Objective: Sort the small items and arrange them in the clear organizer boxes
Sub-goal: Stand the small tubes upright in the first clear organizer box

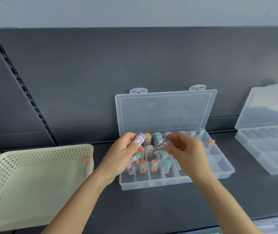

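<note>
Cream basket (33, 179) is sitting nearest, at left, with a few small tubes (86, 163) inside. Left hand (123, 154) is gripping several capped tubes (139, 140) and right hand (188, 150) is pinching one purple-capped tube (160, 147), both hovering over the open organizer box (151, 184), whose compartments are holding orange-, teal- and purple-capped tubes (154, 165). Behind, its lid (165, 112) is leaning upright; a second organizer box (270, 159) is standing open at right.

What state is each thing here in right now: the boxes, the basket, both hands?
Middle organizer box: lid open, upright; several compartments filled.
Right organizer box: lid open.
Cream basket: holds two stray items.
Left hand: grips small tubes.
Right hand: pinches one purple-capped tube.
</note>
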Action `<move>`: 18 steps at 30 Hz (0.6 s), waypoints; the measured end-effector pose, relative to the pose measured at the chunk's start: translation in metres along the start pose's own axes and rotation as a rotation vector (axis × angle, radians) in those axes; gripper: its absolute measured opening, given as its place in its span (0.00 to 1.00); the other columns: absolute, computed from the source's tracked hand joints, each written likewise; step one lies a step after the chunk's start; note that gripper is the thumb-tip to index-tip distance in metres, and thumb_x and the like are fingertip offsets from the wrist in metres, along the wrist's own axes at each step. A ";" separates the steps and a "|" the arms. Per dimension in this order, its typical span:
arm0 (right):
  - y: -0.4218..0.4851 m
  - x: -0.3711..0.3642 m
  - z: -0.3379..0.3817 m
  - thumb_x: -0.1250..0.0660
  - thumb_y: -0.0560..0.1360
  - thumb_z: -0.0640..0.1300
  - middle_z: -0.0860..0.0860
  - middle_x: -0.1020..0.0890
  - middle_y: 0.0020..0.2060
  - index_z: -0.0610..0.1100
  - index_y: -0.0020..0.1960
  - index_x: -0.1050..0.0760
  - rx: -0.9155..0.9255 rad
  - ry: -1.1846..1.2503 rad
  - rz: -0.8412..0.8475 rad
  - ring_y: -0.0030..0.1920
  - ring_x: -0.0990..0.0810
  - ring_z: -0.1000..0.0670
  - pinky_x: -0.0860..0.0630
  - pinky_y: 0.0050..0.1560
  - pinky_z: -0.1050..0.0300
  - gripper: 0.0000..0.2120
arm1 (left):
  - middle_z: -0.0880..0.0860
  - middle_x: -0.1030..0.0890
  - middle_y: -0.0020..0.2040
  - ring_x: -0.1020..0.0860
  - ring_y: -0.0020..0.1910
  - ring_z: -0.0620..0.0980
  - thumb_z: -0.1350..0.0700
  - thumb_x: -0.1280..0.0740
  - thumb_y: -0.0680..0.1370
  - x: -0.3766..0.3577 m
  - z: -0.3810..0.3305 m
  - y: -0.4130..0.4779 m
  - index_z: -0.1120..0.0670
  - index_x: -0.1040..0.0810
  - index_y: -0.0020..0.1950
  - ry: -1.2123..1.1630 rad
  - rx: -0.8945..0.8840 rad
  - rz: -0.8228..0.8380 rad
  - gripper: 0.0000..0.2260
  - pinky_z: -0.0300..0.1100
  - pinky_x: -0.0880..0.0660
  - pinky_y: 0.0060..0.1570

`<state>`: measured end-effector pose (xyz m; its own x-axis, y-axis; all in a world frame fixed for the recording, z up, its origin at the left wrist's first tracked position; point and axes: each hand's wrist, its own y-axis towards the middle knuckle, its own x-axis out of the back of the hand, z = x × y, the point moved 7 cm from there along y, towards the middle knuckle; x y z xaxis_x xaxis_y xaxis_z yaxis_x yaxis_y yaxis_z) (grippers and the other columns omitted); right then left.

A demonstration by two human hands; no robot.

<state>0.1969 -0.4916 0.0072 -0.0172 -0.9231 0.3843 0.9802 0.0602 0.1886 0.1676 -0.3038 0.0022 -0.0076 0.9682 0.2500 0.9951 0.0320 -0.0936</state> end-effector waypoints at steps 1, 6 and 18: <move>0.001 0.011 -0.006 0.30 0.72 0.36 0.55 0.16 0.40 0.54 0.45 0.22 0.007 -0.004 -0.025 0.42 0.17 0.55 0.22 0.43 0.66 0.13 | 0.48 0.18 0.46 0.26 0.30 0.42 0.51 0.40 0.81 -0.008 -0.001 0.002 0.48 0.25 0.54 0.023 -0.009 -0.022 0.06 0.36 0.31 0.29; 0.005 0.058 -0.037 0.31 0.73 0.34 0.57 0.17 0.40 0.49 0.49 0.20 -0.005 -0.080 -0.116 0.43 0.19 0.59 0.29 0.40 0.75 0.11 | 0.43 0.19 0.47 0.23 0.36 0.35 0.53 0.38 0.81 -0.040 -0.005 0.009 0.51 0.24 0.54 0.047 -0.073 -0.111 0.06 0.28 0.30 0.28; 0.046 0.104 -0.084 0.33 0.73 0.32 0.53 0.22 0.41 0.43 0.45 0.20 0.141 -0.426 -0.059 0.40 0.23 0.54 0.28 0.40 0.67 0.08 | 0.42 0.21 0.43 0.23 0.43 0.42 0.51 0.36 0.79 -0.094 -0.001 0.021 0.49 0.21 0.52 0.122 -0.128 -0.256 0.06 0.37 0.21 0.39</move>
<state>0.2565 -0.6170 -0.0198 -0.1811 -0.6894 0.7014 0.9390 0.0908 0.3316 0.1896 -0.3939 -0.0225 -0.2554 0.8955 0.3644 0.9668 0.2318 0.1079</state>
